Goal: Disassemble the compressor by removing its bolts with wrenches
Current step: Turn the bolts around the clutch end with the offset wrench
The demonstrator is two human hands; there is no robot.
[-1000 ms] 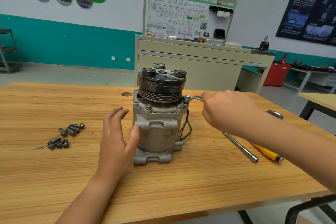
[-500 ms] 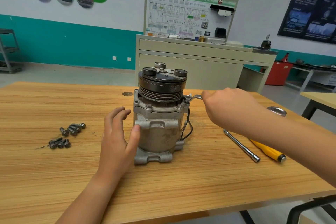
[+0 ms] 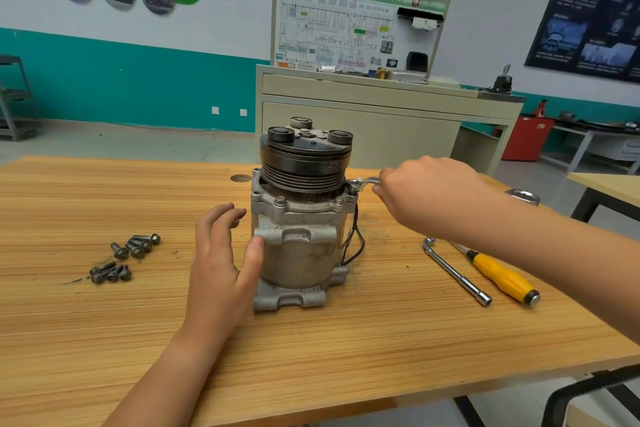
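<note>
The compressor [image 3: 301, 218] stands upright mid-table [image 3: 346, 357], pulley end up. The right hand [image 3: 426, 194] has its fingers curled round the wrench [image 3: 365, 181], whose ring end sits on a bolt [image 3: 353, 184] at the right corner of the top flange. The left hand [image 3: 221, 253] braces the left side: thumb pressed on the housing, fingers loose and spread beside it, gripping nothing.

To do this well, I'd keep the ring fully down over the bolt head and the handle level, so it cannot ride up and round the corners. The pulley crowds the swing, so short strokes with a reset look wiser. The left hand should press harder too — that tall body could twist or tip under a firm pull.

Loose bolts [image 3: 128, 256] lie well left; a socket bar [image 3: 457, 272] and a yellow driver [image 3: 502, 277] lie near right.

Against the earlier frames, little differs: the wrench stays on the same bolt, the right hand has shifted only a touch, and the left hand keeps its brace. Any turn of the bolt is too small to tell.
</note>
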